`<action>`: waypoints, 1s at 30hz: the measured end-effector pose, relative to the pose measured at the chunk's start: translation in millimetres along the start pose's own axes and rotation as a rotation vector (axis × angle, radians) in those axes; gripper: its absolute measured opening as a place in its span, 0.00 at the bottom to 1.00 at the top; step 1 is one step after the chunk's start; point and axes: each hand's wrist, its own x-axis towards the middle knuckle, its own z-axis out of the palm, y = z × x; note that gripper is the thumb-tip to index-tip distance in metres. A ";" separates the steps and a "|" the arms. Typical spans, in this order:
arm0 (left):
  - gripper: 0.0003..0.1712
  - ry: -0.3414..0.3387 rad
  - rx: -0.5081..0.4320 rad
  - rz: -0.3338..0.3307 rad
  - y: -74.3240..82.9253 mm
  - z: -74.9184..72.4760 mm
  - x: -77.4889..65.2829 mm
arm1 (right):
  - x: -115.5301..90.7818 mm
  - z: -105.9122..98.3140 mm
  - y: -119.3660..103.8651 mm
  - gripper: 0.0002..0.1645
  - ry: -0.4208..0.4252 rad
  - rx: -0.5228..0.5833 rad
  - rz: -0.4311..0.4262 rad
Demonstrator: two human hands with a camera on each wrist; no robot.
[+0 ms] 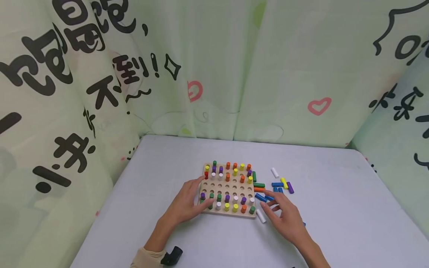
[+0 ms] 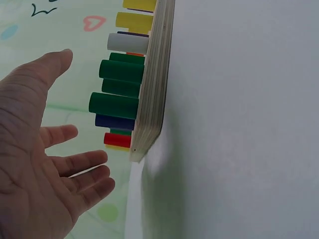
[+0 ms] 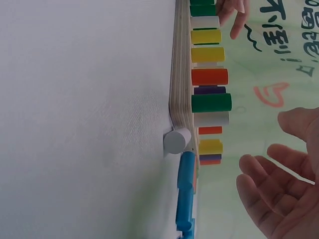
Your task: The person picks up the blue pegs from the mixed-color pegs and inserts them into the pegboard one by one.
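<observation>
A wooden pegboard (image 1: 228, 214) lies on the table, with coloured pegs standing in its far and near rows and bare holes across the middle. My left hand (image 1: 186, 201) is at the board's left side, thumb over the near left pegs and fingers by a red peg (image 1: 206, 175). In the left wrist view its fingers are spread and hold nothing. My right hand (image 1: 285, 217) hovers off the board's right edge, close over loose blue pegs (image 1: 260, 197), its fingers loosely bent and nothing between them. A white peg (image 1: 260, 216) lies against the board's near right corner.
Loose pegs lie right of the board: an orange peg (image 1: 259, 189), a green peg (image 1: 259, 185), a yellow peg (image 1: 283, 182), a purple peg (image 1: 290, 187) and a white peg (image 1: 275, 172). A printed curtain (image 1: 281, 74) hangs behind the white table (image 1: 167, 156).
</observation>
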 end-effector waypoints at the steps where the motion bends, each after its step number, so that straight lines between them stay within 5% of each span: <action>1: 0.49 -0.008 -0.003 -0.007 -0.8 0.2 -0.3 | 0.4 0.3 0.6 0.26 0.015 -0.008 -0.009; 5: 0.51 -0.040 0.000 -0.038 -4.3 1.3 -1.5 | 2.9 1.3 2.4 0.22 0.044 -0.032 0.001; 13: 0.55 -0.083 -0.011 -0.104 -7.7 2.8 -2.8 | 11.5 3.4 7.6 0.21 -0.057 -0.078 0.095; 19: 0.56 -0.106 -0.006 -0.130 -9.7 3.1 -1.8 | 19.5 2.6 11.0 0.20 -0.074 -0.146 0.066; 30: 0.48 -0.136 0.045 -0.076 -14.7 1.9 -3.5 | 26.3 6.7 19.9 0.15 -0.138 -0.159 0.115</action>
